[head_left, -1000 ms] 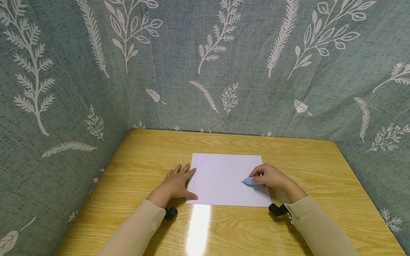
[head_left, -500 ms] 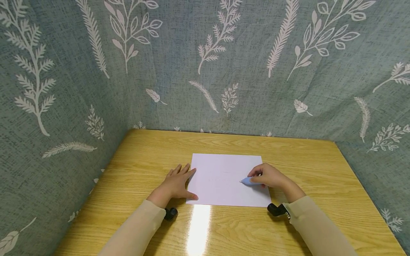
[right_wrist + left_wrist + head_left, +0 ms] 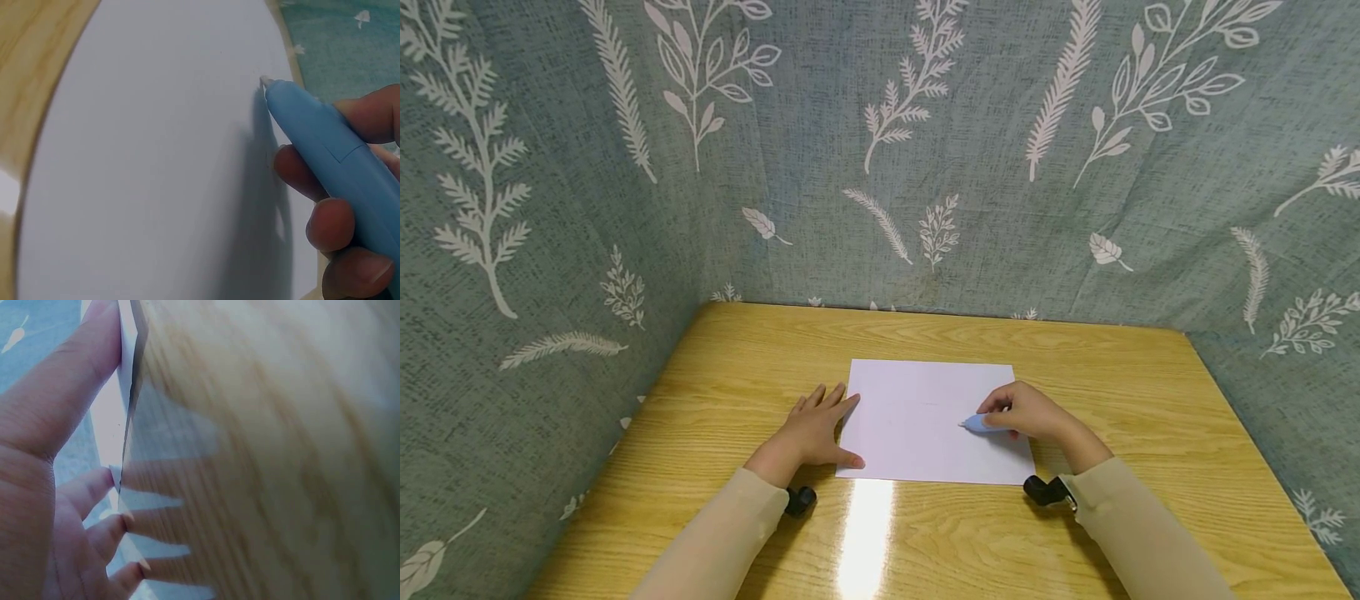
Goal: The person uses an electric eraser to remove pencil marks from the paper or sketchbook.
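A white sheet of paper (image 3: 910,433) lies flat on the wooden table. My right hand (image 3: 1033,412) grips a thick light-blue electric eraser (image 3: 977,423), its pale tip pointing left, at the paper's right part. In the right wrist view the fingers curl round the blue body of the electric eraser (image 3: 331,144); its whitish tip is at or just over the paper, and I cannot tell if it touches. My left hand (image 3: 812,433) is spread at the sheet's left edge, thumb and index fingertip on the paper, the other fingers on the table. A very faint line shows mid-sheet.
The wooden table (image 3: 760,350) reaches back to a blue-green cloth (image 3: 820,233) with white leaf prints, hung behind and at both sides. A bright reflection lies on the tabletop in front of the paper. Black wrist cameras (image 3: 1047,492) sit at both cuffs.
My right hand has slid slightly left over the paper with the electric eraser in its grip. The left hand and the sheet stay in place.
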Demonstrator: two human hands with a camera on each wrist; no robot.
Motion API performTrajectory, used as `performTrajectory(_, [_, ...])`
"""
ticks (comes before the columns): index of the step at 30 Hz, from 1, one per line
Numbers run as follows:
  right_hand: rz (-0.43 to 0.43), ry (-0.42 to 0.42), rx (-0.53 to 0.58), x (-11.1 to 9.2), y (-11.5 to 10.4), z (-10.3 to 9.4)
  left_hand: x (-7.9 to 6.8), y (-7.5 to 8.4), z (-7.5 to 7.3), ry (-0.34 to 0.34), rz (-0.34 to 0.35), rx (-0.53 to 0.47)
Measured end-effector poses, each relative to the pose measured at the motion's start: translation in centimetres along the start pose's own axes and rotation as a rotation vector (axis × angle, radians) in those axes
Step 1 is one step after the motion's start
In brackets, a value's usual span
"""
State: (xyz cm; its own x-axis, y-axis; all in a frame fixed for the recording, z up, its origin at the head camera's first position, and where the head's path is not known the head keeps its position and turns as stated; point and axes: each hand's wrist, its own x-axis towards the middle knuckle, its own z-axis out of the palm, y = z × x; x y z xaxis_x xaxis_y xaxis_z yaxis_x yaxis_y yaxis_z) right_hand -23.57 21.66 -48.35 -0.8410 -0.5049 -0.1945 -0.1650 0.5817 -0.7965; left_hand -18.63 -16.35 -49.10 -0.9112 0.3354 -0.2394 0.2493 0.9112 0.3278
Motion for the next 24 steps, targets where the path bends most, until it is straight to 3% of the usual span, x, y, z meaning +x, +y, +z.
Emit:
performTrajectory(9, [-0.012,0.011,0.058,-0.2,-0.12,-0.51,0.19,-0.09,0.13,-0.005,-0.004,0.003])
performTrajectory(24, [-0.039,0.005,0.006,0.08,-0.16,0.13,0.07,0.05,-0.09,-0.002,-0.008,-0.003])
